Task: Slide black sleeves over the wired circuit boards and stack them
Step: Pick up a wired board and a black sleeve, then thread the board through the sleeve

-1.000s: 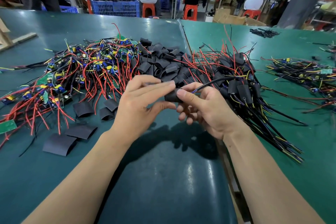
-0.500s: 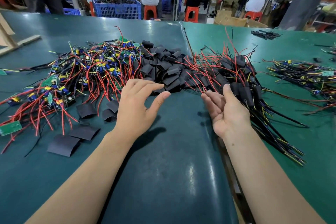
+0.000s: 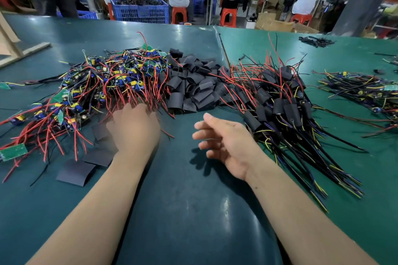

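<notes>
A tangled heap of bare wired circuit boards point(image 3: 103, 84) with red, black and yellow leads lies at the left of the green table. A pile of loose black sleeves point(image 3: 193, 86) sits in the middle. The stack of sleeved boards point(image 3: 280, 105) fans out to the right, leads pointing toward me. My left hand point(image 3: 135, 129), blurred by motion, reaches over the near edge of the bare-board heap, its fingertips at the red leads; whether it holds anything is unclear. My right hand point(image 3: 224, 140) hovers above the mat between the piles, fingers loosely spread and holding nothing.
Flat black sleeves point(image 3: 75, 172) lie loose at the near left. Another bundle of wired boards point(image 3: 361, 90) lies at the far right. A wooden frame point(image 3: 23, 49) stands at the left edge. People sit on orange stools by a blue crate point(image 3: 140, 11) beyond the table.
A second ago both hands held a sleeved board; it has been let go onto the right stack. My left hand has moved left and forward to the bare boards, my right hand drew back toward the middle.
</notes>
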